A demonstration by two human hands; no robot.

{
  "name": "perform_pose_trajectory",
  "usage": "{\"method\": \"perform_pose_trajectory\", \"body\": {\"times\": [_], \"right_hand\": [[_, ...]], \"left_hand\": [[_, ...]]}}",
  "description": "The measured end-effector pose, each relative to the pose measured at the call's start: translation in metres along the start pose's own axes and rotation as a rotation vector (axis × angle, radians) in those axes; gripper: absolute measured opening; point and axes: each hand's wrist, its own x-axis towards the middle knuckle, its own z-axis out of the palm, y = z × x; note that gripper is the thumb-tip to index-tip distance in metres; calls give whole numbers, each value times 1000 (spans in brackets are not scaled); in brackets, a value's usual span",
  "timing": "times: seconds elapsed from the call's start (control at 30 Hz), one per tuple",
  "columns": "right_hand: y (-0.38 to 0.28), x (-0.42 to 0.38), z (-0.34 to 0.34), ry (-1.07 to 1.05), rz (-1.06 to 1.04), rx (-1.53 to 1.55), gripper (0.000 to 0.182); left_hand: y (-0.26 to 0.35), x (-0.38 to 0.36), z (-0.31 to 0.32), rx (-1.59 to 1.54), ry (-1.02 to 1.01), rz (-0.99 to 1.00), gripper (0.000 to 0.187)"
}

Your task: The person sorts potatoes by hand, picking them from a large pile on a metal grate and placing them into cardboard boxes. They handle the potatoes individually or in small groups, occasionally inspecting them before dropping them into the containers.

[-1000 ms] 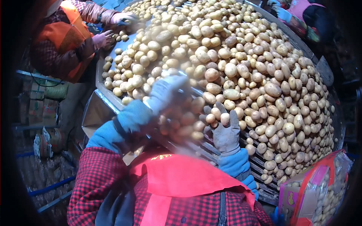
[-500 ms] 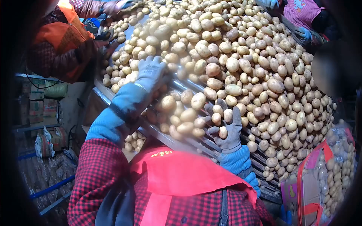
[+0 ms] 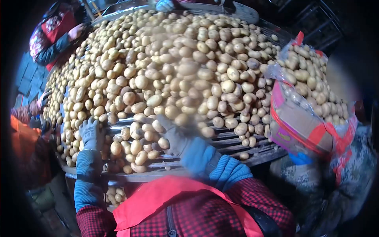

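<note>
My left hand (image 3: 90, 135), in a grey glove, lies over potatoes at the left of the slatted sorting table, fingers stretched forward and apart. Toward the middle, my right hand (image 3: 175, 139), also gloved, reaches left with spread fingers against a small group of potatoes (image 3: 137, 147). One potato (image 3: 163, 143) sits between its fingers and thumb, touching the glove. Between the two hands, loose potatoes rest on the metal slats (image 3: 169, 161). Beyond them spreads a large heap of pale potatoes (image 3: 158, 71) of mixed sizes. A blur covers part of the heap and my right wrist.
A cardboard box (image 3: 304, 122) with red straps and bagged potatoes (image 3: 308, 71) stands at the right, a person in camouflage clothing beside it. Other workers are at the far left (image 3: 59, 35), left edge and far side. Potatoes (image 3: 115, 195) lie below the table's front edge.
The view has turned rightward, bringing more of the heap and the box into sight. My right hand has swung left toward my left hand; potatoes that lay over its palm are now beside its fingers.
</note>
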Motion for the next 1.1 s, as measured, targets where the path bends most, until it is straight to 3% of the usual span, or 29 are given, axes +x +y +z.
{"method": "perform_pose_trajectory", "body": {"times": [0.1, 0.13, 0.17, 0.2, 0.27, 0.37, 0.4, 0.5, 0.63, 0.77, 0.87, 0.97, 1.03, 1.1], "right_hand": [[10, -3, -5, -55, -64, 96, 61], [8, -12, 9, 113, -98, 69, 61], [9, -15, 6, 84, -102, 102, 60], [12, -15, 1, 50, -106, 133, 60], [22, -11, -5, 45, -152, 173, 61], [31, -5, -22, 113, -117, 90, 69], [29, -16, -1, 148, -225, 35, 73], [39, -7, -5, 201, -116, 175, 65], [46, -13, -17, 194, -143, 205, 60], [50, -16, -27, 267, -189, 297, 54], [32, -35, 3, 319, -239, 235, 52], [40, -55, 3, 392, -213, 77, 48], [46, -40, -33, 548, -353, -88, 44], [14, -35, -21, 474, -431, 76, 41]], "left_hand": [[-3, 2, 11, -3, 28, -18, 40], [-6, 1, 16, -29, 28, -17, 39], [-13, 0, 31, -62, 109, -2, 38], [-12, -5, 34, -186, 236, 15, 33], [-6, -12, 29, -467, 287, 19, 29], [55, -40, -41, -658, 498, 334, 32], [73, -47, -58, -726, 533, 432, 35], [119, -66, -90, -809, 550, 663, 52], [149, -78, -92, -876, 423, 839, 49], [155, -80, -86, -876, 351, 866, 53], [155, -82, -85, -903, 349, 896, 57], [148, -90, -81, -921, 325, 787, 59], [136, -93, -47, -940, 416, 732, 57], [140, -79, -45, -936, 477, 667, 52]]}}
